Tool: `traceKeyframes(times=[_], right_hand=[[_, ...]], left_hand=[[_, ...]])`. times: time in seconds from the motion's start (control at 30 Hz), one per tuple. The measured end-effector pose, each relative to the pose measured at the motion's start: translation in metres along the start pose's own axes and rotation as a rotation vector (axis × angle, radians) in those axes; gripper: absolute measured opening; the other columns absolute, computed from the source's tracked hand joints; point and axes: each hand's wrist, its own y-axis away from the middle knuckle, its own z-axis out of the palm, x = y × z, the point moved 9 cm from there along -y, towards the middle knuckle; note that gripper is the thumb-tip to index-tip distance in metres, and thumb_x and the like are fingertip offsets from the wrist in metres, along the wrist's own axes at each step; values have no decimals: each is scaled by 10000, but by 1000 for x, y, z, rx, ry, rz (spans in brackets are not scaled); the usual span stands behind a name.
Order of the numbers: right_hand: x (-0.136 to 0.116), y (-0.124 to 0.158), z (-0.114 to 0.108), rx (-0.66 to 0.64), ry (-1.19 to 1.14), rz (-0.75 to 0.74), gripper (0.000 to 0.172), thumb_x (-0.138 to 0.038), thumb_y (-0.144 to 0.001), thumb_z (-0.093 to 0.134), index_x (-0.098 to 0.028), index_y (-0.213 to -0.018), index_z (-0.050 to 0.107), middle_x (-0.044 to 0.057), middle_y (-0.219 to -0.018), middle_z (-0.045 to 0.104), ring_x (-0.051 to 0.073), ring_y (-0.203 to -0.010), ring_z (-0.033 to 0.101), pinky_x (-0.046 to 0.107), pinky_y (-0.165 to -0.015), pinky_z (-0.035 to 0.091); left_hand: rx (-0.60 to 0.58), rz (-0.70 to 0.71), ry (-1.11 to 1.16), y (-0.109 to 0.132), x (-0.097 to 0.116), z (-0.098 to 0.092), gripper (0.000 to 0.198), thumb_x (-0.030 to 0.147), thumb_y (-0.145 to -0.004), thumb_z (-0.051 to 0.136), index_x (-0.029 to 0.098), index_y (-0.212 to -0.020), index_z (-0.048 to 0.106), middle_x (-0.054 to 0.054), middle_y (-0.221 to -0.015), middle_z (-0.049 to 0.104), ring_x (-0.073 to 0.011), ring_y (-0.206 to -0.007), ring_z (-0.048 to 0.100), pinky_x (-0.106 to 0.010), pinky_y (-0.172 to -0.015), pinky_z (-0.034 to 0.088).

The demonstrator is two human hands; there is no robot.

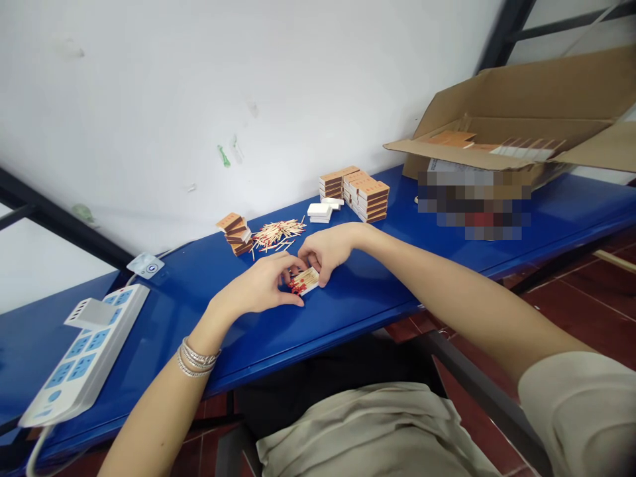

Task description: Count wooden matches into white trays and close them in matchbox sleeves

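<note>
A white matchbox tray [309, 283] filled with red-tipped matches lies on the blue table between my hands. My left hand [265, 281] is at its left end, by the match heads, thumb along the near side and fingers curled at the far side. Gripping the right end between thumb and fingers is my right hand [328, 252]. Just beyond my hands is a loose pile of matches [278, 233]. Left of the pile, several orange-brown matchbox sleeves [235, 232] are stacked unevenly. White trays [319, 212] lie behind my right hand, beside neatly stacked matchboxes [366, 193].
A large open cardboard box [521, 106] stands at the right with orange and white pieces inside; a blurred patch covers its front. On the left lie a white power strip [89, 358] and a small pale device [146, 265]. The white wall [238, 86] runs along the table's back.
</note>
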Motion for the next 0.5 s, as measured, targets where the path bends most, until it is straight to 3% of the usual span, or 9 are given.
traceKeyframes(times=[0.5], right_hand=[[-1,0,-1,9,-26,-19,553,-436,-532,847,-153,-957,633,-8,-790,665,155,-687,589,280,-625,395]], left_hand=[[41,21,5,-4,2,0,386,357,-746,785,204,-1072,646,-49,-1001,658,-198,-898,621,-345,-826,503]])
